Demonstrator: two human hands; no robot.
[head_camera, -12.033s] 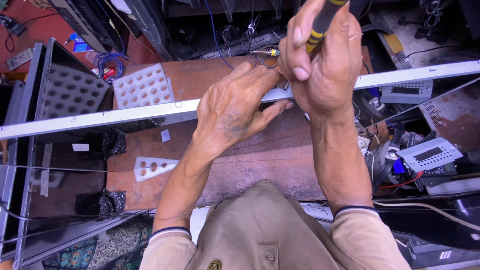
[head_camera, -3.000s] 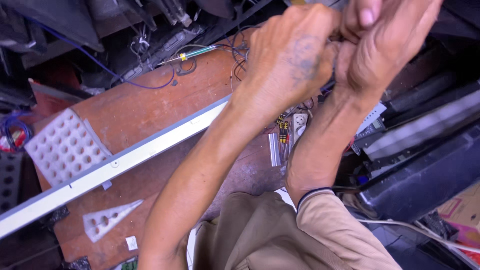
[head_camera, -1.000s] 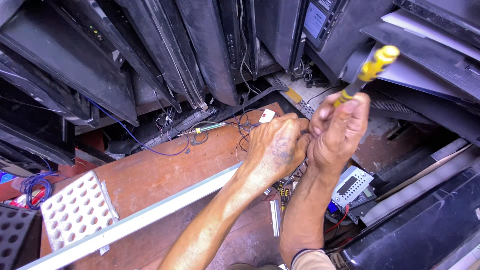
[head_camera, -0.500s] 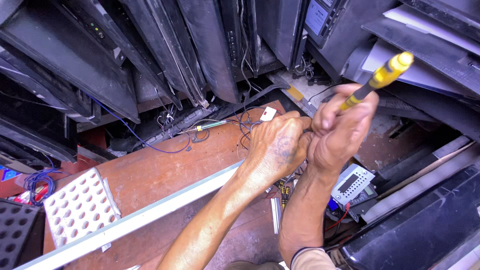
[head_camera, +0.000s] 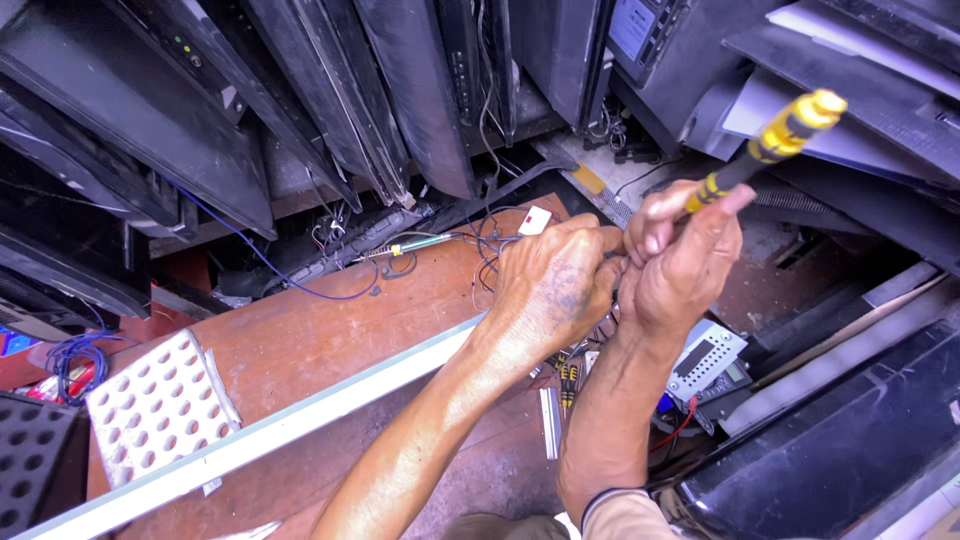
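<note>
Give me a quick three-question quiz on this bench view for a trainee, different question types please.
1. True or false: the right hand grips a screwdriver with a yellow and black handle.
2. Which lies under the left hand? A) long white strip B) a glass bottle C) a blue bucket
3. Fill in: the white perforated panel lies on the ____ workbench.

Key: 1 true; 2 A; 3 reddish-brown wooden.

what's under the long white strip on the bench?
The long white strip lies on a reddish-brown bench top. Its near end runs beneath the left hand, so what that end rests on is hidden. A perforated white panel sits beside it.
</note>
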